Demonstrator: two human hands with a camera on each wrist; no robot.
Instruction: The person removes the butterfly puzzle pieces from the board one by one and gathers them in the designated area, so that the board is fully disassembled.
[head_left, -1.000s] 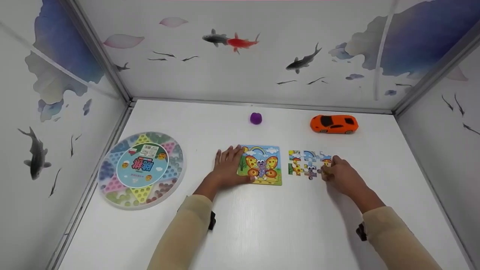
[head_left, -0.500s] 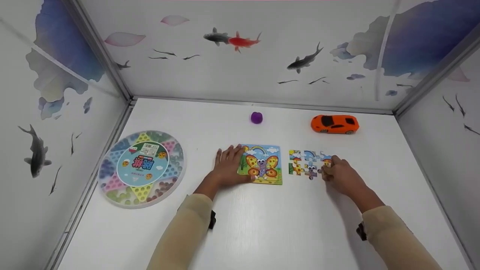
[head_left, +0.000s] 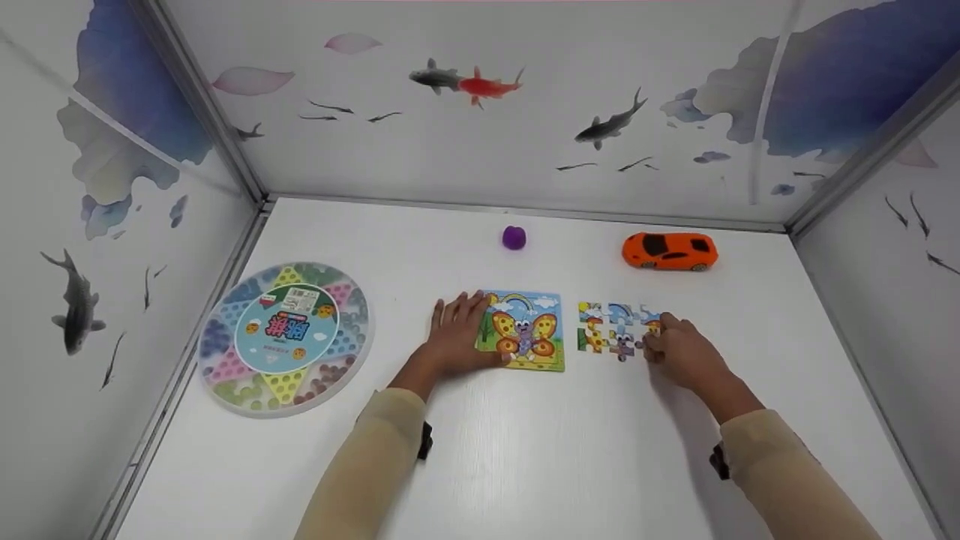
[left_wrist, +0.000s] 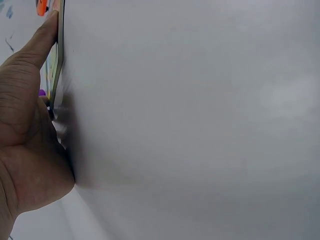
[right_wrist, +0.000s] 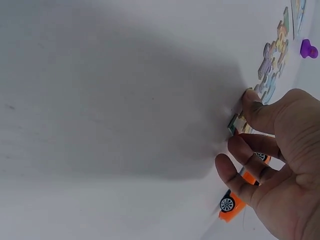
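My left hand [head_left: 456, 337] lies with its fingers spread at the left side of a butterfly puzzle board [head_left: 536, 301], its thumb resting on the board's lower edge. In the left wrist view the thumb [left_wrist: 37, 45] touches the rim of that board. Right of the board, several jigsaw pieces [head_left: 592, 334] lie joined or close together in two rows. At their right end my right hand [head_left: 686, 352] pinches a puzzle piece between thumb and fingers, mostly hidden from the head camera. The right wrist view shows this puzzle piece [right_wrist: 234, 122] low at the table surface.
A round Chinese checkers box [head_left: 285, 397] lies at the left. Behind the board sits a small purple object [head_left: 514, 238]. An orange toy car [head_left: 670, 252] stands at the back right. Printed walls [head_left: 480, 142] enclose the white table [head_left: 525, 465] at the back and sides.
My right hand has shifted very slightly left, toward the joined pieces. The left hand and the board stay where they were.
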